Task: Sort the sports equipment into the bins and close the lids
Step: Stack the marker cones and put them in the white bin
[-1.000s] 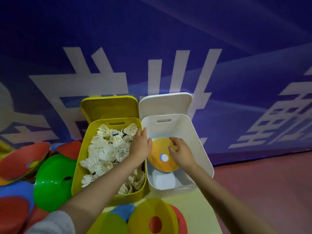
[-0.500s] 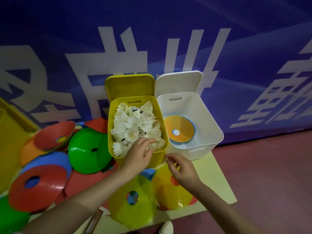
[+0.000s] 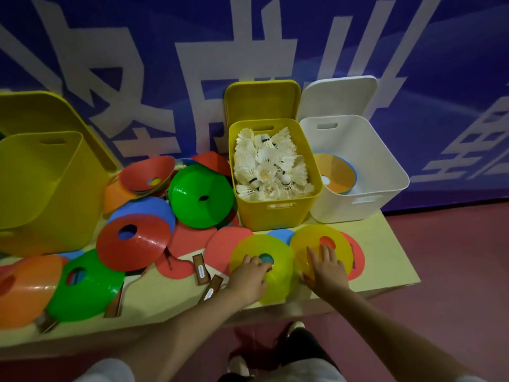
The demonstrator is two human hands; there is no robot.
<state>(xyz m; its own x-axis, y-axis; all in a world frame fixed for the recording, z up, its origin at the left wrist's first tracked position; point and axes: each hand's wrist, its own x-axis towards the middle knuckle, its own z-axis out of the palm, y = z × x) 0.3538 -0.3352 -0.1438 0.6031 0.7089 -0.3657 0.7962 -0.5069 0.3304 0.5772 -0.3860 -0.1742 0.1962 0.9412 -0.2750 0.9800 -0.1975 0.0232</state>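
- yellow plastic is lying under both hands: two yellow cones are sitting at the front edge of the table (image 3: 385, 244), side by side.
- the left hand (image 3: 249, 277) is gripping the left cone (image 3: 278, 271), with fingertips curling into its centre hole.
- the right hand (image 3: 326, 268) is resting flat on the right cone (image 3: 311, 244), fingers straight and spread, grasping nothing.
- behind them the yellow bin (image 3: 275, 213) is standing with its lid up, holding a heap of white shuttlecocks (image 3: 270, 166).
- just beside it the white bin (image 3: 366, 166) is also standing with its lid up, and an orange cone (image 3: 334, 172) is lying in it on a blue one.
- to the left, red, green, blue and orange cones are lying in a loose pile; a green cone (image 3: 201, 197) is leaning against the yellow bin.
- a big yellow bin (image 3: 41, 183) is standing open at the far left.
- some paddle handles (image 3: 201, 268) are showing between the cones.
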